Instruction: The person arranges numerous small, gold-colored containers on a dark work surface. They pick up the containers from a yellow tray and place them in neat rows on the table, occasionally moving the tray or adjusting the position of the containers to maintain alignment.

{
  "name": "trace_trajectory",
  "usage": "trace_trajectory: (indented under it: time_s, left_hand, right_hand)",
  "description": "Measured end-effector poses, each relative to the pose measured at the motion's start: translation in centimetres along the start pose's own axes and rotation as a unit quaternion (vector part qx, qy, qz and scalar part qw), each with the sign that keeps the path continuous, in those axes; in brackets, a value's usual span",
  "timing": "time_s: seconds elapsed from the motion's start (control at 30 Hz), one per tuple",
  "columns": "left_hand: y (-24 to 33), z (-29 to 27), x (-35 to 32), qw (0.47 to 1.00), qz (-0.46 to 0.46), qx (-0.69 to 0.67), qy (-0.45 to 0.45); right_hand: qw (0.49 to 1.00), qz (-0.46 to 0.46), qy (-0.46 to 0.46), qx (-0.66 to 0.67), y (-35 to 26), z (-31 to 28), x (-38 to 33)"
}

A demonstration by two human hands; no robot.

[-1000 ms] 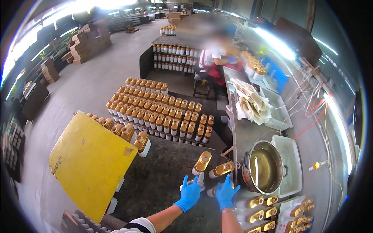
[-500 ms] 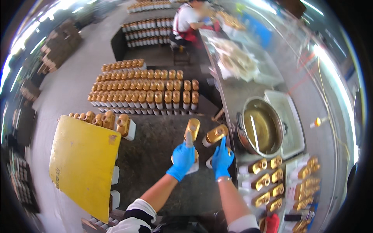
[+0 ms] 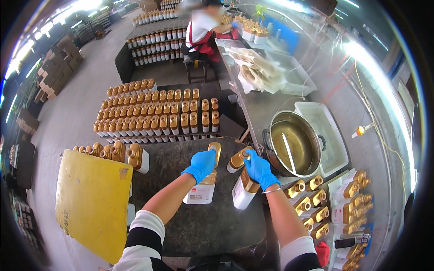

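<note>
Four white bottles with gold shoulders stand as two pairs on the dark worktable. My blue-gloved left hand has its fingers curled at the neck of the far left bottle; part of that bottle is hidden. Nearer to me is the near left bottle, below this hand. My right hand, also blue-gloved, pinches the neck of the far right bottle, which leans slightly. Under the right wrist stands the near right bottle, tilted in view.
A yellow board lies at left beside more bottles. Rows of gold-topped bottles fill a table ahead. At right stand a steel pot of liquid, a white tub and further bottles. A co-worker sits beyond.
Both hands have reached forward, from extended fingers to fingers on the far bottles' necks. The near pair of bottles shows more now. The whole view has shifted a little.
</note>
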State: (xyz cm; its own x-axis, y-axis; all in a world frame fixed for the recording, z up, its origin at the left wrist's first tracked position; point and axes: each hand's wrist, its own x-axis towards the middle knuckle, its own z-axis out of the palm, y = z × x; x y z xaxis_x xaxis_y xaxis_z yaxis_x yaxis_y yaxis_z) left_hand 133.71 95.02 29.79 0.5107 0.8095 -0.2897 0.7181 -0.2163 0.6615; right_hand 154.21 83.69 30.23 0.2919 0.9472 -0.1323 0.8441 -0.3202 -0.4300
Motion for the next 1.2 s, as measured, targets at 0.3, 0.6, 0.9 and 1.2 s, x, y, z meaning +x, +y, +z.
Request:
trace_trajectory:
  time_s: [0.3,0.6,0.9,1.2]
  left_hand:
    - [0.4,-2.2,1.9,0.978,0.127,0.161,-0.045]
    - [1.0,-2.7,3.7,0.967,0.142,0.203,-0.061]
    - [-0.3,-1.5,3.0,0.938,0.178,0.289,-0.074]
    - [-1.1,0.3,3.2,0.959,0.134,0.245,-0.057]
  right_hand:
    - [0.991,0.007,-0.110,-0.070,0.8,-0.6,2.5]
    - [0.993,0.043,-0.094,-0.063,0.8,1.3,2.9]
    - [0.993,-0.040,-0.009,-0.108,2.5,2.3,1.1]
    - [0.995,-0.049,-0.003,-0.088,1.9,1.7,-4.9]
